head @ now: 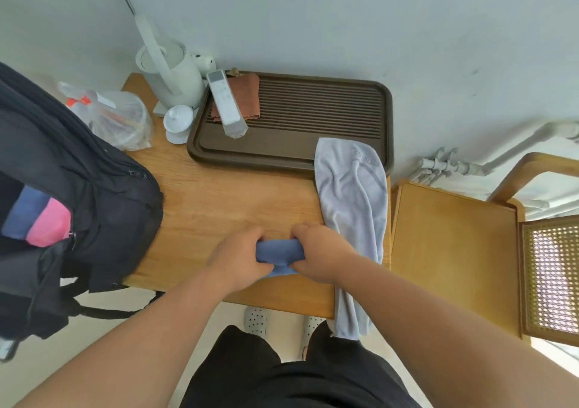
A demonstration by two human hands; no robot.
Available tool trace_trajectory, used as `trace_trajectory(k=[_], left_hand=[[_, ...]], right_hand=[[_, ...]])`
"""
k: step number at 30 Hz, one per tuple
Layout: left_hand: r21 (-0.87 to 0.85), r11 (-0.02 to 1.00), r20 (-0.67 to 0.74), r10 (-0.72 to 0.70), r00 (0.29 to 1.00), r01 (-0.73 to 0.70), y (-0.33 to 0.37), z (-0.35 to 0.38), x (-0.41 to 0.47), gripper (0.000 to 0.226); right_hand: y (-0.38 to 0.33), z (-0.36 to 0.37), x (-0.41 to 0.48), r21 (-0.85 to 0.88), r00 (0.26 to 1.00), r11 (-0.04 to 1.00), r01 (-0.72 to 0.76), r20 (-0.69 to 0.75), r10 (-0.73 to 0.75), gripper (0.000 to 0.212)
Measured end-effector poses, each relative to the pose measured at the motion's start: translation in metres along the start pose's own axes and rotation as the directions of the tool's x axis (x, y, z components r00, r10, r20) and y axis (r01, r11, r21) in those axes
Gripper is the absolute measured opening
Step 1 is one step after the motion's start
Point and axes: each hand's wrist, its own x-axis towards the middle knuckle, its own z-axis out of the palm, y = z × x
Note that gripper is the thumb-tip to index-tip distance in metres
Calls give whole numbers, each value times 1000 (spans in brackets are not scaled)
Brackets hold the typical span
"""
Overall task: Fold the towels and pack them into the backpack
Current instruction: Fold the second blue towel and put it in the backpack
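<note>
A small blue towel (279, 252) is bunched into a tight roll above the wooden table (219, 201). My left hand (238, 255) grips its left end and my right hand (322, 251) grips its right end, fingers curled round the cloth. A long pale grey towel (354, 207) lies unfolded along the table's right side and hangs over the front edge. The black backpack (103, 207) stands open at the left, with a blue towel (25, 213) and a pink towel (50, 226) showing inside.
A brown slatted tray (313, 110) at the back holds a white remote (227, 104) and an orange cloth (247, 94). A white kettle (172, 75), a lidded cup (178, 122) and a plastic bag (119, 119) stand at back left. A wooden chair (451, 251) sits to the right.
</note>
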Motion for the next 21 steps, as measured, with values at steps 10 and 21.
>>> trace_trajectory(k=[10,21], left_hand=[[-557,827,-195,-218,956,75,49,-74,-23,52],[-648,737,-379,-94,921,-192,-27,-167,-64,47]], right_hand=[[-7,-64,-32,457,940,887,65,-326,99,53],[-130,-74,-17,742,805,589,320,-541,244,62]])
